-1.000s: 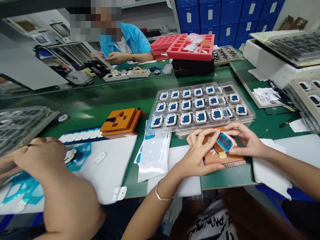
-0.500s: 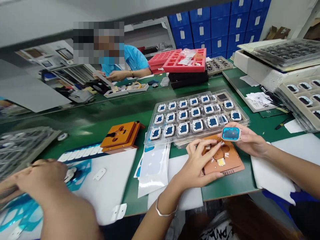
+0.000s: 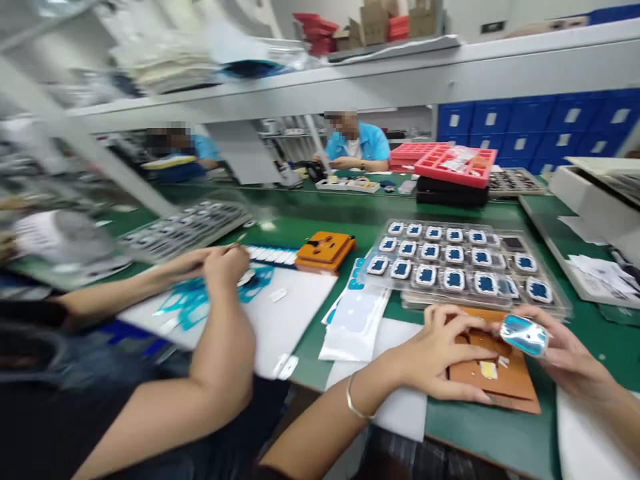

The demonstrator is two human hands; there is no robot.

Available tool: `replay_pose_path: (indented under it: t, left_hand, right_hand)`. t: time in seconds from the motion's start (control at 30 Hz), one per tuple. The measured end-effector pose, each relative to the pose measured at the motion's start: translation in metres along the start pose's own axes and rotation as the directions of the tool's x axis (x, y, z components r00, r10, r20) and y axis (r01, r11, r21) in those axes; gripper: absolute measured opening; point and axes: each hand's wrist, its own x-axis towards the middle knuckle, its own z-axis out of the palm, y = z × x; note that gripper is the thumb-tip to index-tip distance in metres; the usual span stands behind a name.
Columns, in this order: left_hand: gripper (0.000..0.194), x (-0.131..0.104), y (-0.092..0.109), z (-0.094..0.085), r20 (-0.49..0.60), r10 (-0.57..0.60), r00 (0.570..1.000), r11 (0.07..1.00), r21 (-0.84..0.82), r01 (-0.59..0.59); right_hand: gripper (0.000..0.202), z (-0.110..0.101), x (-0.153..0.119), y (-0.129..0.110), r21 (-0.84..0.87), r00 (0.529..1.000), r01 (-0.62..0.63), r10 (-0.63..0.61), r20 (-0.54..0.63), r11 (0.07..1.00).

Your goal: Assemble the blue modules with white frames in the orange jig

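My left hand (image 3: 440, 353), with a silver bangle at its wrist, lies with spread fingers over the orange-brown fixture plate (image 3: 520, 383). A small yellow patch (image 3: 489, 370) shows on the plate beside its fingers. Over the plate's right side, my right hand (image 3: 570, 353) grips a small rounded-square watch-like part (image 3: 524, 335) by its edge. The part's face is blue, shiny and tilted, with bright reflections. Behind the hands, a clear plastic tray (image 3: 470, 292) holds several white-framed parts with dark blue centres.
On the left, a co-worker's hands (image 3: 227, 267) work over a white mat (image 3: 310, 293) with blue film. An orange block fixture (image 3: 325, 248) and white sheets (image 3: 353, 320) lie between us. Red trays (image 3: 455, 167) stand behind; papers (image 3: 605, 273) lie at the right.
The camera view has swung left and up, bringing the co-worker's arms and the shelf into view. The blue-faced part has tilted in my right hand; my left hand stays on the plate.
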Motion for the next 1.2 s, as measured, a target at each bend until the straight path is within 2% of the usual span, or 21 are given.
replay_pose_path:
  t: [0.17, 0.23, 0.4, 0.63, 0.77, 0.87, 0.93, 1.0, 1.07, 1.2]
  left_hand:
    - [0.052, 0.003, -0.005, 0.008, -0.027, -0.002, 1.000, 0.995, 0.103, 0.005]
    - [0.052, 0.004, -0.006, 0.010, -0.019, -0.018, 1.000, 0.994, 0.103, 0.020]
    - [0.048, 0.000, -0.013, 0.010, -0.055, -0.055, 0.997, 0.998, 0.017, 0.056]
    - [0.050, -0.001, -0.023, 0.010, -0.171, -0.126, 0.977, 0.986, -0.129, 0.104]
    - [0.041, 0.000, -0.026, 0.012, -0.219, -0.097, 0.971, 0.984, -0.164, 0.062]
    - [0.036, -0.001, -0.025, 0.011, -0.260, -0.073, 0.963, 0.983, -0.180, 0.026]
    - [0.034, -0.003, -0.025, 0.010, -0.300, -0.051, 0.953, 0.980, -0.198, -0.010]
    - [0.032, -0.004, -0.024, 0.009, -0.333, -0.039, 0.942, 0.974, -0.222, -0.038]
    - [0.031, -0.005, -0.023, 0.008, -0.335, -0.050, 0.941, 0.968, -0.246, -0.037]
    - [0.028, -0.006, -0.022, 0.007, -0.326, -0.069, 0.943, 0.964, -0.266, -0.021]
  right_hand:
    - [0.038, -0.010, -0.003, 0.001, -0.077, 0.995, -0.071, 0.064, -0.081, 0.995]
    - [0.036, -0.014, -0.002, 0.001, -0.114, 0.995, -0.076, 0.068, -0.073, 0.991]
    - [0.043, -0.028, 0.007, 0.002, -0.198, 0.997, 0.017, -0.002, 0.079, 0.980]
    - [0.049, -0.032, 0.011, 0.010, -0.169, 0.997, -0.054, 0.064, 0.053, 0.984]
    - [0.050, -0.035, 0.011, 0.013, -0.179, 1.000, -0.003, 0.004, 0.003, 0.984]
    - [0.047, -0.040, 0.011, 0.001, -0.257, 0.993, 0.080, -0.101, -0.068, 0.963]
    - [0.044, -0.045, 0.017, -0.012, -0.379, 0.969, 0.138, -0.204, -0.140, 0.915]
    - [0.045, -0.056, 0.031, -0.026, -0.598, 0.933, 0.127, -0.299, -0.199, 0.791]
    - [0.051, -0.073, 0.052, -0.037, -0.827, 0.906, 0.011, -0.355, -0.230, 0.563]
    - [0.053, -0.114, 0.101, -0.044, -0.903, 0.883, -0.158, -0.353, -0.311, 0.399]
